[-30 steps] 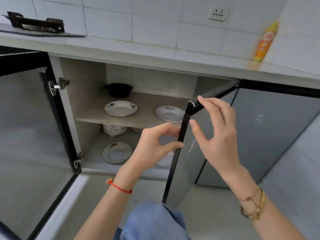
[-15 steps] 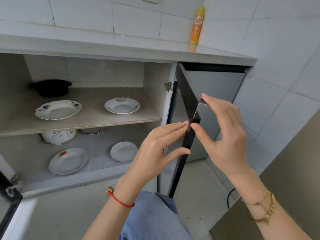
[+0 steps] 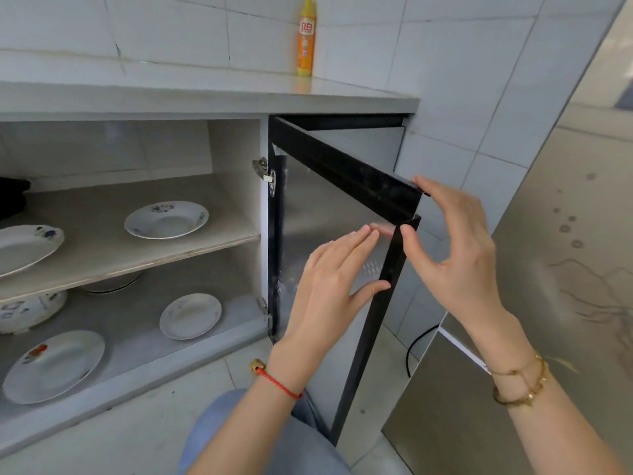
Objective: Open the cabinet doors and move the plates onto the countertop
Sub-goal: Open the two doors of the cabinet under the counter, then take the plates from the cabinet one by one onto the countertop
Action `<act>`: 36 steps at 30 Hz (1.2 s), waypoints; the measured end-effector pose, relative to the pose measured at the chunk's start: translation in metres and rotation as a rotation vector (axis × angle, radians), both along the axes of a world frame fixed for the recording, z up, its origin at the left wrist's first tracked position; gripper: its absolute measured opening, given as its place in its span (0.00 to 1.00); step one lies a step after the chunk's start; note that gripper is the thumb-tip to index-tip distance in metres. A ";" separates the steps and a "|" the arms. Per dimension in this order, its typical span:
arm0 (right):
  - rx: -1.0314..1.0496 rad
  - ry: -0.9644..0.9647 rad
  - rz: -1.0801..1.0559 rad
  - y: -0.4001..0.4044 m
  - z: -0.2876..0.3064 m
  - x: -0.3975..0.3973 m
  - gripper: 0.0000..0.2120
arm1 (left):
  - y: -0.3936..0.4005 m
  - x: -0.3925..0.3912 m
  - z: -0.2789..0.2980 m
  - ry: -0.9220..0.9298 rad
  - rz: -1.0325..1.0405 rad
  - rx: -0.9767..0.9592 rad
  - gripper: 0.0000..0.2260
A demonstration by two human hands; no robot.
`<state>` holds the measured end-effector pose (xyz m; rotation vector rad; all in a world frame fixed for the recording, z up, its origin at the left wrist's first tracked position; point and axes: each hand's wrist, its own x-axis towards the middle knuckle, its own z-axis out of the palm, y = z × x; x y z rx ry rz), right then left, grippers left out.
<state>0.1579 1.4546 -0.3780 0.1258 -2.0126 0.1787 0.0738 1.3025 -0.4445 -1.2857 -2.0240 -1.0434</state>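
The right cabinet door (image 3: 342,173), black-framed with a grey panel, stands swung wide open. My right hand (image 3: 455,248) pinches its top free corner between fingers and thumb. My left hand (image 3: 329,286) lies with straight fingers on the door's inner face, its thumb touching the frame's edge. On the upper shelf sit a white plate (image 3: 166,219) and a second plate (image 3: 24,246) at the left edge. The lower shelf holds a small plate (image 3: 190,315) and a red-flowered plate (image 3: 53,365). The grey countertop (image 3: 205,97) runs above the cabinet.
An orange bottle (image 3: 306,39) stands on the countertop against the tiled wall. A black pot (image 3: 10,197) and a white patterned bowl (image 3: 30,310) sit at the cabinet's left. A steel appliance (image 3: 565,269) stands close on the right, with a black cable (image 3: 414,347) beside it.
The right door has swung further open to the right with both hands on it. The view has turned right, and the left door has left the frame.
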 end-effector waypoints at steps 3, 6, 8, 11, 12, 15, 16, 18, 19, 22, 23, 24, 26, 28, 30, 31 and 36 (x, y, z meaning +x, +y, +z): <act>0.016 -0.027 -0.061 0.017 0.002 0.003 0.21 | 0.018 0.002 -0.001 -0.005 0.003 -0.023 0.31; 0.034 -0.051 -0.098 0.027 0.003 0.005 0.21 | 0.034 0.002 -0.003 0.000 0.012 -0.022 0.29; 0.045 -0.056 -0.112 0.031 0.004 0.006 0.22 | 0.042 0.000 -0.004 0.014 0.037 -0.003 0.27; 0.062 -0.047 -0.125 0.033 0.005 0.007 0.23 | 0.047 0.000 -0.007 0.012 0.050 0.019 0.27; 0.069 -0.038 -0.130 0.032 0.005 0.007 0.23 | 0.048 0.000 -0.007 0.010 0.046 0.028 0.27; 0.125 0.015 -0.158 0.029 0.005 0.008 0.23 | 0.044 0.001 -0.008 0.003 0.033 0.038 0.27; 0.149 0.036 -0.169 0.027 0.006 0.007 0.23 | 0.041 0.000 -0.007 0.003 0.027 0.024 0.27; 0.185 0.067 -0.168 0.021 0.008 0.006 0.22 | 0.035 0.000 -0.005 0.012 0.015 -0.007 0.27; 0.198 0.079 -0.156 0.018 0.009 0.005 0.21 | 0.030 -0.001 -0.004 0.020 0.017 -0.010 0.27; 0.232 0.112 -0.107 0.004 0.014 -0.002 0.19 | 0.012 -0.003 0.002 0.036 0.057 0.027 0.25; 0.241 0.119 -0.089 -0.002 0.016 -0.005 0.19 | 0.004 -0.005 0.004 0.035 0.078 0.036 0.24; 0.249 0.125 -0.068 -0.008 0.018 -0.008 0.18 | -0.006 -0.008 0.007 0.038 0.102 0.046 0.23; 0.247 0.119 -0.014 -0.022 0.020 -0.016 0.17 | -0.030 -0.015 0.012 0.046 0.162 0.070 0.21; 0.221 0.085 0.060 -0.039 0.018 -0.026 0.17 | -0.060 -0.023 0.016 0.049 0.232 0.091 0.20; 0.190 0.040 0.134 -0.057 0.013 -0.037 0.17 | -0.095 -0.031 0.017 0.058 0.325 0.100 0.19; 0.176 0.012 0.168 -0.066 0.010 -0.044 0.17 | -0.113 -0.034 0.017 0.061 0.379 0.097 0.18; 0.097 -0.125 0.308 -0.111 -0.014 -0.089 0.18 | -0.204 -0.048 0.012 0.029 0.646 0.030 0.17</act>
